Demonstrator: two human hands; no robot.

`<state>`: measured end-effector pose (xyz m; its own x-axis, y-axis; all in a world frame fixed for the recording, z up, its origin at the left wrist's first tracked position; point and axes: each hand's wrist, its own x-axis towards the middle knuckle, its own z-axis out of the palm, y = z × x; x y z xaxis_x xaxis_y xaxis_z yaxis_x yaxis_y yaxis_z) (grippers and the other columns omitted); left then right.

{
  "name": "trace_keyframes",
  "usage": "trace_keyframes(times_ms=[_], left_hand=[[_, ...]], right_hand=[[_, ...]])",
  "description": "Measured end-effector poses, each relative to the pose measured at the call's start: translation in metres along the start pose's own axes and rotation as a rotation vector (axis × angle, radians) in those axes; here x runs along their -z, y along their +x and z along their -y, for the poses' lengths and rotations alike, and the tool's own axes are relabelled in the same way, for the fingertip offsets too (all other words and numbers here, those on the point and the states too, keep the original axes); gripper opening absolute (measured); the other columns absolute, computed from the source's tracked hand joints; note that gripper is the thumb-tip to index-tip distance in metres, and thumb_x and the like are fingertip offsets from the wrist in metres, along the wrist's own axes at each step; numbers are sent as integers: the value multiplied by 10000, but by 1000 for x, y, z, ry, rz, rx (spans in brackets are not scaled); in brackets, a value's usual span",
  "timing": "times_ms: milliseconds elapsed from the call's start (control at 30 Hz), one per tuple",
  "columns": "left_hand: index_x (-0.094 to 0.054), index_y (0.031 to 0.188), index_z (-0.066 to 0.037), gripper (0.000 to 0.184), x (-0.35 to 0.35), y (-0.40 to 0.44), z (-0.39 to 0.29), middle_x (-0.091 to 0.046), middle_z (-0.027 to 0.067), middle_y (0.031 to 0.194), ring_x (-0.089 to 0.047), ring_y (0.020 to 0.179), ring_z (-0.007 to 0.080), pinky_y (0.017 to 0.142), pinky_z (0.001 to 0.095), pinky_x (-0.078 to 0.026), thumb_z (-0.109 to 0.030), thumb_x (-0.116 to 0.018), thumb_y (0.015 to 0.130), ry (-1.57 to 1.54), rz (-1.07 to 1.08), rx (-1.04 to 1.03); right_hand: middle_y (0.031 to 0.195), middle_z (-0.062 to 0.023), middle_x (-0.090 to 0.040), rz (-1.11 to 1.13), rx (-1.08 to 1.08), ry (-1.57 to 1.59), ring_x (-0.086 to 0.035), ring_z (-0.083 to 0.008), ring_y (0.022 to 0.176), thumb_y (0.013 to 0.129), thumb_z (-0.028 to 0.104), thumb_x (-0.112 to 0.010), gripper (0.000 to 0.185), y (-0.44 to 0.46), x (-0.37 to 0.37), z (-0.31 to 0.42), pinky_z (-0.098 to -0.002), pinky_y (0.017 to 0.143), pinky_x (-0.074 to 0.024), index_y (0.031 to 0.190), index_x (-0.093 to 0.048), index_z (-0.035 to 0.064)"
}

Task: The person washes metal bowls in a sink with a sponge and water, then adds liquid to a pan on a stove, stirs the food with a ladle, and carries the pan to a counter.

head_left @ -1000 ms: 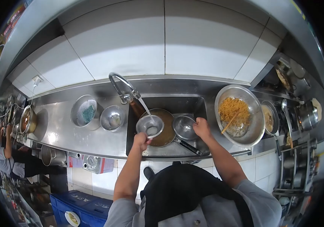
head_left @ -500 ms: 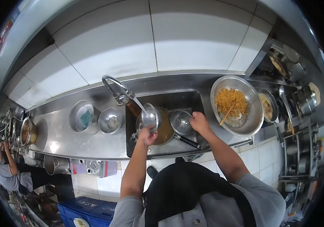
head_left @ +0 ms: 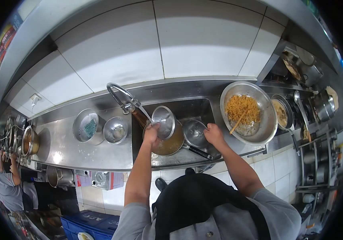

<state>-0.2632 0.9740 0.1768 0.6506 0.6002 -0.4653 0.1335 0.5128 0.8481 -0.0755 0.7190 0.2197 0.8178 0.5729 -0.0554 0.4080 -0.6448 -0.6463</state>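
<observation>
My left hand (head_left: 152, 133) grips a small metal bowl (head_left: 164, 120), tilted beside the stream from the faucet (head_left: 128, 107). Beneath it, a pan (head_left: 170, 147) of brownish liquid sits in the sink (head_left: 201, 105), its black handle pointing to the lower right. With fingers closed on its right rim, my right hand (head_left: 212, 133) holds a second metal bowl (head_left: 194, 134) over the sink, right of the pan.
A large bowl (head_left: 270, 118) holds orange shreds and chopsticks, right of the sink. Left of it stand a small bowl (head_left: 115, 130) and a pot (head_left: 86, 125) with something green. Further right is a pan (head_left: 282, 113); another person (head_left: 13, 188) stands far left.
The bowl in my left hand has gone from nearly level under the water to tilted, and lies slightly further right. My right hand keeps its hold on the second bowl. The view has shifted slightly.
</observation>
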Motion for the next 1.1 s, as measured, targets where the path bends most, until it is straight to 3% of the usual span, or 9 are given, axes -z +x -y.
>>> trace_keyframes(times_ms=[67,333,400,467,667,800,900,1000,1100], left_hand=[[-521,1283,-48,415,0,-2,-6,-638,130,1117,-662,959,260,816,424,-547,-314,-559,966,-150,22,-28],[-557,1258,-7,504,-5,-5,-9,-640,129,1119,-652,938,244,844,416,-529,-398,-577,942,-54,-98,21],[-581,1224,-3,502,-8,-2,-4,-646,124,1095,-651,927,238,836,410,-530,-414,-582,935,24,-92,-28],[-662,1090,3,405,-15,-9,-8,-665,92,1000,-619,873,171,800,334,-490,-358,-588,923,-115,-115,-26],[-665,1070,-17,312,0,18,16,-658,68,952,-612,865,149,795,310,-478,-257,-541,914,-134,-141,-80],[-661,1084,-26,284,6,22,20,-665,71,967,-619,875,153,796,308,-483,-217,-523,926,-150,-139,-43],[-645,1089,-46,240,-11,-1,-4,-667,91,968,-654,832,229,756,374,-534,-87,-527,884,-287,-206,-152],[-641,1118,-33,319,-8,-5,-25,-675,88,994,-657,887,216,802,334,-517,34,-533,825,-107,-267,-277],[-641,1124,-14,414,-2,-17,-56,-671,145,1021,-658,956,280,864,347,-507,77,-565,727,703,-255,-844]], right_hand=[[703,-197,-583,3,3,-3,-602,-378,710,758,179,-631,211,0,-3,-1,-450,645,-458,697,-511,17],[797,-201,-634,107,-50,-57,-627,-394,829,769,199,-588,174,-2,-2,7,-466,710,-476,748,-564,28],[671,-181,-565,20,14,-12,-581,-350,651,752,175,-616,204,-1,-7,3,-434,607,-440,686,-496,25],[667,-179,-563,5,35,-8,-580,-347,650,750,176,-616,204,-2,-9,-1,-433,605,-439,684,-494,26],[793,-205,-629,98,-36,-47,-623,-400,825,774,211,-592,188,-3,4,8,-467,705,-472,762,-559,26],[786,-209,-625,94,-51,-32,-620,-401,818,773,209,-592,185,-6,6,11,-470,704,-469,750,-556,29],[776,-210,-622,89,-32,-43,-617,-405,806,768,208,-593,186,-7,4,12,-473,702,-470,738,-555,29],[770,-216,-621,96,-41,-41,-618,-406,806,766,215,-592,201,-4,-3,10,-477,704,-473,714,-559,23],[784,-228,-625,114,-43,-29,-622,-413,808,768,218,-588,211,2,-15,10,-480,705,-478,708,-574,16]])
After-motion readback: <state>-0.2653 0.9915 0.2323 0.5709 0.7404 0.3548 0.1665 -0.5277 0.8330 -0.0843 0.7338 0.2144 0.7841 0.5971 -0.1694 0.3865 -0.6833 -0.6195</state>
